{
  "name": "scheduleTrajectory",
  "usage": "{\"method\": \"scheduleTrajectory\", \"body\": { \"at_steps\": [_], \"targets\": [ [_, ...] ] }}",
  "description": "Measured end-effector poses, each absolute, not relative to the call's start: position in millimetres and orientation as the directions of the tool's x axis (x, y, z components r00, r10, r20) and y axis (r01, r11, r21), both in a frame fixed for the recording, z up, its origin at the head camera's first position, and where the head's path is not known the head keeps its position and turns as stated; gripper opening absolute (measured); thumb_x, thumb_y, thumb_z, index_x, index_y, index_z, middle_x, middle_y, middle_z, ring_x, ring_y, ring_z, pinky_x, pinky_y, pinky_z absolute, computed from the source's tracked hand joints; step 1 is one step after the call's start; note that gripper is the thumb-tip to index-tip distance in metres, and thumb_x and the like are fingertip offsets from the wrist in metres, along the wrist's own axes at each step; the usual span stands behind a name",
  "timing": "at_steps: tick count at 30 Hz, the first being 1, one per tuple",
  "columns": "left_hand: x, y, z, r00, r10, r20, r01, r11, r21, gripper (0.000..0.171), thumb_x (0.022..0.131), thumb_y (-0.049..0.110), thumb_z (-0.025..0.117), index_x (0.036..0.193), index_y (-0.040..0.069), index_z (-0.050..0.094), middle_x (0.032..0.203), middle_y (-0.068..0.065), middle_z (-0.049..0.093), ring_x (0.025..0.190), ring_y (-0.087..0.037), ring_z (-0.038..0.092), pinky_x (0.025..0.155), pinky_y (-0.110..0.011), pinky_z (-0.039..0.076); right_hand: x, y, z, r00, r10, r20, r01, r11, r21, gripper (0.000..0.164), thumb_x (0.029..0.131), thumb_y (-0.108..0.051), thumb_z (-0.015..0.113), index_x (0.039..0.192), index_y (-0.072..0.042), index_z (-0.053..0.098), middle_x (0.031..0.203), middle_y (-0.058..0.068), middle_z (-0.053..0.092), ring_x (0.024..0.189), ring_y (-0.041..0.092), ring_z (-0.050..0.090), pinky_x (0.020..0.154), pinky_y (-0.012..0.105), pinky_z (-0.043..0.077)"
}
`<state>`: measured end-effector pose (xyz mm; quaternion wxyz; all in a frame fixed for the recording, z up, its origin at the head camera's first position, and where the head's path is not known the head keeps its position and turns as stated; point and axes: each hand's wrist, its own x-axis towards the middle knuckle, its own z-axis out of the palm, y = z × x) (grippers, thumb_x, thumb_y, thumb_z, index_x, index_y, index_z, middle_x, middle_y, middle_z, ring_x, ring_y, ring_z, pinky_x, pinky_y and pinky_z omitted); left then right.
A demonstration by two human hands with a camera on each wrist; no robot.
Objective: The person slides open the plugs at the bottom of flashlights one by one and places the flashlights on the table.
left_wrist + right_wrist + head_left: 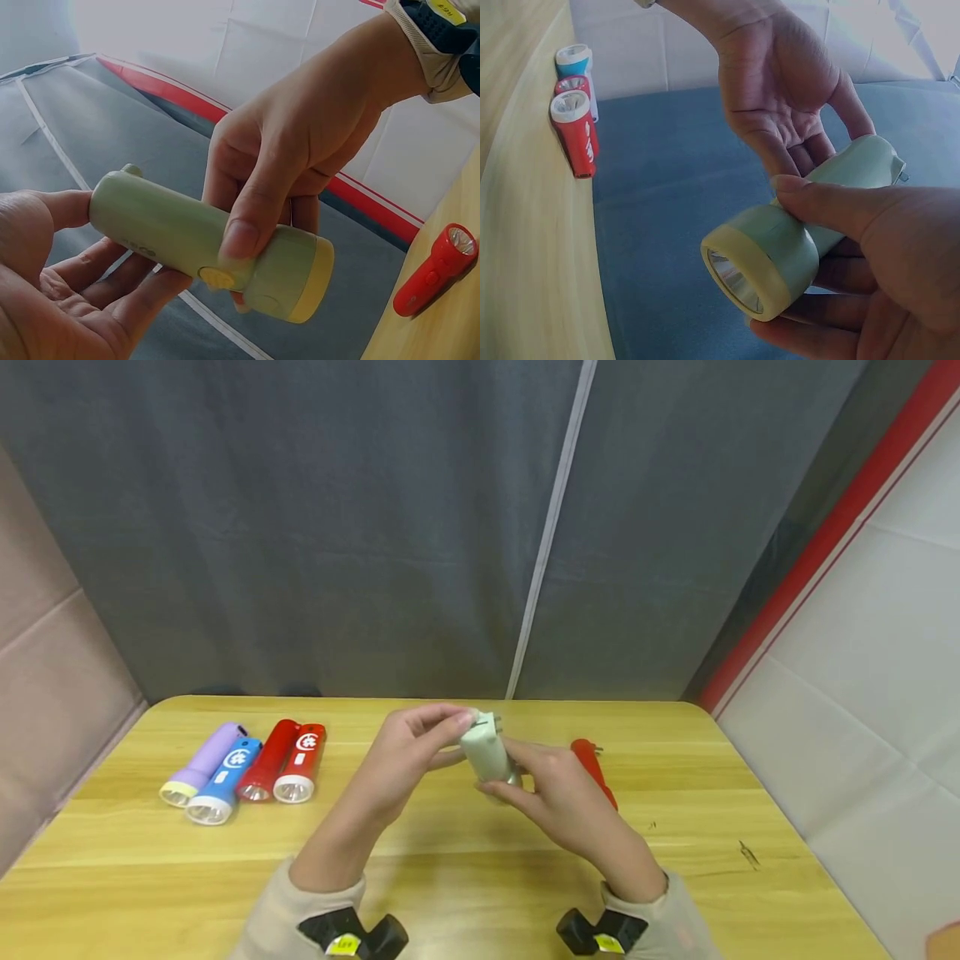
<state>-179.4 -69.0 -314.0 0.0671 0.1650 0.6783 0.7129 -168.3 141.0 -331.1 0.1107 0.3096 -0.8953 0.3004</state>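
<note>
A pale green flashlight (486, 750) with a yellow rim is held up over the table between both hands. My right hand (558, 789) grips it near the head, the thumb lying along the body by a yellow button (217, 278). At the tail end, my left hand (408, 752) pinches the flashlight between thumb and fingers. Small metal plug prongs (497, 724) stick out at that end. In the right wrist view the clear lens (735, 282) faces down and to the left. Beyond the right hand a red flashlight (592, 770) lies on the table, partly hidden by that hand.
At the left of the wooden table (187, 877) a purple flashlight (213, 756), a blue one (227, 779) and two red flashlights, one dark red (272, 760) and one white-rimmed (303, 756), lie side by side. A grey curtain (337, 527) hangs behind, and a white wall (870, 668) stands right.
</note>
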Motion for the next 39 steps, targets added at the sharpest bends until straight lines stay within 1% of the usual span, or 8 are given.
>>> {"method": "scheduleTrajectory", "body": {
  "at_steps": [3, 8, 10, 14, 20, 24, 30, 39],
  "targets": [
    [-179.3, -69.1, -314.6, -0.934, 0.325, 0.147, 0.131, -0.071, 0.989, 0.035, 0.103, 0.021, 0.056, 0.127, -0.004, 0.065, 0.126, -0.014, 0.071, 0.118, -0.022, 0.068, 0.105, -0.050, 0.053, -168.5, 141.0, -331.7, -0.788, -0.483, 0.382, -0.616, 0.624, -0.481, 0.045, 0.085, -0.027, 0.082, 0.126, -0.014, 0.069, 0.108, -0.001, 0.077, 0.081, 0.008, 0.065, 0.072, 0.020, 0.057],
    [-179.1, -70.5, -313.7, -0.938, 0.316, 0.141, 0.127, -0.064, 0.990, 0.036, 0.104, 0.021, 0.055, 0.127, -0.004, 0.065, 0.127, -0.016, 0.070, 0.120, -0.026, 0.067, 0.104, -0.050, 0.054, -168.8, 140.0, -332.4, -0.809, -0.458, 0.368, -0.588, 0.610, -0.532, 0.045, 0.084, -0.030, 0.082, 0.125, -0.014, 0.071, 0.110, -0.001, 0.077, 0.091, 0.010, 0.073, 0.080, 0.028, 0.062],
    [-179.1, -71.4, -312.9, -0.939, 0.316, 0.136, 0.123, -0.060, 0.991, 0.036, 0.104, 0.021, 0.054, 0.126, -0.005, 0.066, 0.127, -0.015, 0.071, 0.120, -0.026, 0.067, 0.104, -0.050, 0.054, -169.1, 139.8, -332.7, -0.814, -0.450, 0.367, -0.580, 0.607, -0.543, 0.042, 0.084, -0.032, 0.082, 0.121, -0.014, 0.074, 0.109, -0.002, 0.078, 0.092, 0.010, 0.073, 0.080, 0.027, 0.062],
    [-179.0, -73.2, -310.8, -0.932, 0.338, 0.128, 0.117, -0.052, 0.992, 0.036, 0.104, 0.021, 0.055, 0.126, -0.005, 0.065, 0.127, -0.015, 0.070, 0.120, -0.024, 0.067, 0.104, -0.051, 0.054, -169.3, 140.3, -333.2, -0.811, -0.451, 0.372, -0.585, 0.605, -0.541, 0.036, 0.084, -0.035, 0.082, 0.113, -0.015, 0.076, 0.104, -0.003, 0.078, 0.084, 0.005, 0.069, 0.074, 0.022, 0.059],
    [-178.3, -77.1, -307.8, -0.924, 0.367, 0.106, 0.101, -0.032, 0.994, 0.036, 0.102, 0.021, 0.059, 0.126, -0.004, 0.066, 0.127, -0.014, 0.071, 0.116, -0.022, 0.068, 0.104, -0.049, 0.054, -169.8, 141.5, -333.6, -0.790, -0.485, 0.375, -0.611, 0.580, -0.539, 0.036, 0.085, -0.032, 0.081, 0.116, -0.016, 0.075, 0.105, -0.004, 0.078, 0.087, 0.005, 0.069, 0.078, 0.023, 0.059],
    [-178.6, -77.8, -308.2, -0.921, 0.373, 0.110, 0.105, -0.036, 0.994, 0.036, 0.101, 0.021, 0.060, 0.126, -0.004, 0.066, 0.126, -0.014, 0.071, 0.114, -0.020, 0.069, 0.104, -0.049, 0.054, -170.4, 142.0, -333.7, -0.775, -0.503, 0.382, -0.630, 0.574, -0.523, 0.037, 0.085, -0.030, 0.081, 0.118, -0.015, 0.074, 0.107, -0.003, 0.077, 0.085, 0.005, 0.068, 0.076, 0.022, 0.058],
    [-178.8, -76.0, -309.9, -0.921, 0.370, 0.121, 0.106, -0.059, 0.993, 0.035, 0.101, 0.019, 0.060, 0.125, -0.006, 0.066, 0.123, -0.010, 0.073, 0.111, -0.016, 0.069, 0.104, -0.048, 0.055, -170.0, 142.1, -333.6, -0.760, -0.514, 0.398, -0.649, 0.577, -0.495, 0.035, 0.085, -0.030, 0.081, 0.116, -0.014, 0.074, 0.105, -0.003, 0.078, 0.085, 0.006, 0.069, 0.076, 0.022, 0.058],
    [-178.6, -76.1, -310.5, -0.922, 0.372, 0.110, 0.095, -0.060, 0.994, 0.033, 0.100, 0.019, 0.061, 0.121, -0.006, 0.067, 0.117, -0.003, 0.074, 0.113, -0.017, 0.067, 0.104, -0.050, 0.054, -168.5, 140.5, -333.5, -0.748, -0.526, 0.404, -0.663, 0.571, -0.484, 0.035, 0.084, -0.027, 0.082, 0.115, -0.013, 0.074, 0.105, -0.002, 0.077, 0.085, 0.007, 0.069, 0.077, 0.022, 0.059]
  ]
}}
